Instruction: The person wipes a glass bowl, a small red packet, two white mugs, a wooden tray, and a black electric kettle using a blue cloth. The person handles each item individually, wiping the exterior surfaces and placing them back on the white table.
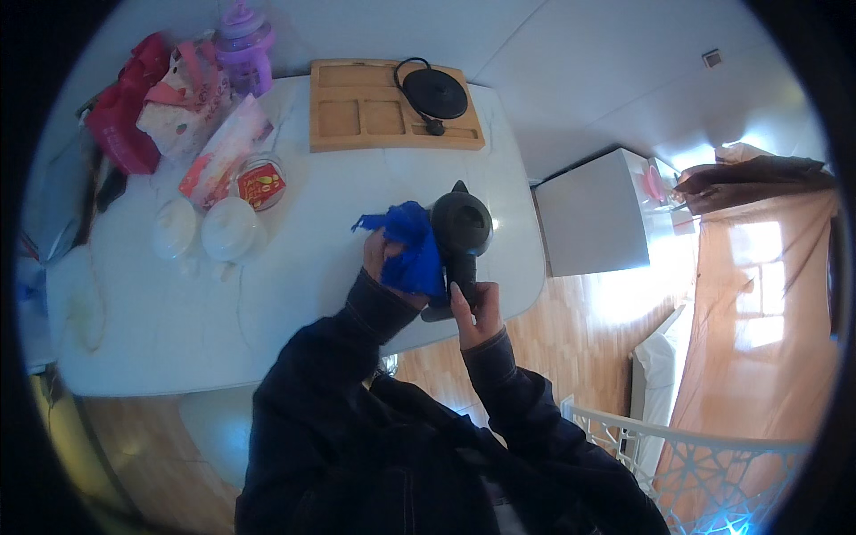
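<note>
A dark electric kettle (460, 224) is held over the white marble-patterned table (321, 200), its spout pointing away from me. My right hand (483, 313) grips the kettle's handle, with the thumb lying along it. A crumpled blue cloth (409, 251) is in my left hand (376, 254) and touches the kettle's left side. The cloth hides most of those fingers. Whether the kettle's underside rests on the tabletop cannot be made out. Farther back, a round black kettle base (438, 93) with its cord and plug lies on a wooden compartment tray (338, 117).
Two white rounded vessels (229, 229) stand left, near a glass jar (279, 167) with a red packet. Behind them are a pink-and-white pack (224, 154), a patterned bag (180, 100), a red bag (124, 127) and a purple bottle (247, 53). A white cabinet (595, 214) stands right.
</note>
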`<move>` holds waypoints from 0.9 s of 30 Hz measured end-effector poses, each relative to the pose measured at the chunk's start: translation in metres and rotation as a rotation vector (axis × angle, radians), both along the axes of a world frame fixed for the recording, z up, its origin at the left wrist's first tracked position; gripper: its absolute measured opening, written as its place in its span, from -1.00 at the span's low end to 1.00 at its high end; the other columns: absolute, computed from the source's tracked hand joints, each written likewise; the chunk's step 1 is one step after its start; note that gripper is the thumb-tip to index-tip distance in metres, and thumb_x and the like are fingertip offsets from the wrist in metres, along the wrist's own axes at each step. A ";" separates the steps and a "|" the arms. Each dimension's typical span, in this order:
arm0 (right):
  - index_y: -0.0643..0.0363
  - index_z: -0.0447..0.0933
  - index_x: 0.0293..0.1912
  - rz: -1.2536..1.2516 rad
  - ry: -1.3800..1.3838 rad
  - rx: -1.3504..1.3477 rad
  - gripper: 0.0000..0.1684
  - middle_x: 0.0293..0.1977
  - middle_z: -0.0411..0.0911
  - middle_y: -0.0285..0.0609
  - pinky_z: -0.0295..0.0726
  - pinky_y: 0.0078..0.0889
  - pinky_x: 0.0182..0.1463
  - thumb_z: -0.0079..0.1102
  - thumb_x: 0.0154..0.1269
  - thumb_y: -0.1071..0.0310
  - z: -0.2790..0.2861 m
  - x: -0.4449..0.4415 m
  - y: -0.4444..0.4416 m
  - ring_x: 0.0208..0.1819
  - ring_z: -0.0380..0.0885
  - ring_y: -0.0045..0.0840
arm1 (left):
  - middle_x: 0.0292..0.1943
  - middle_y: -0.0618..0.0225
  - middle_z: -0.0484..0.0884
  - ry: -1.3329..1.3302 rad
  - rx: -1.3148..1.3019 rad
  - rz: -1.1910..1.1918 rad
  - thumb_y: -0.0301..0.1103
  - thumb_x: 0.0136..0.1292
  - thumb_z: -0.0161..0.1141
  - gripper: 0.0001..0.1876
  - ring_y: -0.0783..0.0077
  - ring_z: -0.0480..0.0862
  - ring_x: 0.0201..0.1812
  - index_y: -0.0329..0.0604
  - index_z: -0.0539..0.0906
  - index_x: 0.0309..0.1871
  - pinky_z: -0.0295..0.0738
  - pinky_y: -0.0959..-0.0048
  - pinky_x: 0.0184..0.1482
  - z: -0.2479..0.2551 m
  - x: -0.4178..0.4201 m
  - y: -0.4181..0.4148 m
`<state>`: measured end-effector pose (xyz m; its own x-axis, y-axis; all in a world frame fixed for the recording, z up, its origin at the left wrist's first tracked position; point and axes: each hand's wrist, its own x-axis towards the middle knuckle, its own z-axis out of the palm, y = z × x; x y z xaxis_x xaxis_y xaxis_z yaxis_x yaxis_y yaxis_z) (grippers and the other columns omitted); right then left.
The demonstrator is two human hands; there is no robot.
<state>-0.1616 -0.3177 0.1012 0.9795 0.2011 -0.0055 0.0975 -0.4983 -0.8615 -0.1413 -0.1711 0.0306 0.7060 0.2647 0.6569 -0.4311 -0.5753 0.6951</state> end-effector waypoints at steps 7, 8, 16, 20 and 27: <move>0.23 0.20 -0.28 0.047 0.040 -0.040 -0.56 -0.50 0.45 -0.02 0.50 -0.48 -0.38 0.10 0.19 0.06 0.000 0.004 -0.004 -0.47 0.49 -0.43 | 0.23 0.08 0.18 0.326 -0.057 -0.421 -0.02 0.03 0.15 -0.24 0.11 0.24 0.21 -0.08 0.10 0.26 0.11 0.24 0.26 0.003 0.014 0.006; 0.23 0.20 -0.28 0.050 0.041 -0.044 -0.56 -0.51 0.45 -0.01 0.50 -0.48 -0.39 0.10 0.19 0.07 -0.001 0.005 -0.004 -0.48 0.49 -0.43 | 0.24 0.10 0.17 0.360 -0.191 -0.492 0.01 0.04 0.15 -0.22 0.14 0.24 0.21 -0.06 0.07 0.28 0.09 0.23 0.27 0.003 0.018 0.003; 0.23 0.19 -0.28 0.133 -0.049 -0.044 -0.63 -0.51 0.45 -0.05 0.46 -0.53 -0.43 0.10 0.20 0.18 -0.001 0.007 -0.008 -0.49 0.49 -0.47 | 0.17 0.10 0.26 0.374 -0.450 -0.431 -0.16 -0.02 0.24 -0.29 0.16 0.23 0.21 -0.14 0.20 0.21 0.00 0.27 0.28 -0.003 0.030 -0.014; 0.25 0.19 -0.28 0.138 0.017 0.037 -0.66 -0.49 0.44 -0.10 0.46 -0.56 -0.39 0.08 0.22 0.22 0.001 0.007 -0.009 -0.45 0.48 -0.53 | 0.10 0.07 0.34 0.561 -0.018 -0.021 -0.23 -0.05 0.26 -0.37 0.08 0.29 0.16 -0.18 0.31 0.13 0.10 0.22 0.21 -0.004 0.016 -0.007; 0.30 0.19 -0.11 0.100 0.263 0.244 -0.64 -0.36 0.41 -0.15 0.43 -0.54 -0.26 0.01 0.23 0.28 -0.002 0.009 -0.005 -0.34 0.43 -0.59 | 0.02 0.05 0.41 0.412 0.033 0.039 -0.17 -0.03 0.25 -0.37 0.05 0.40 0.07 -0.25 0.35 0.11 0.29 0.25 0.10 -0.005 0.024 -0.008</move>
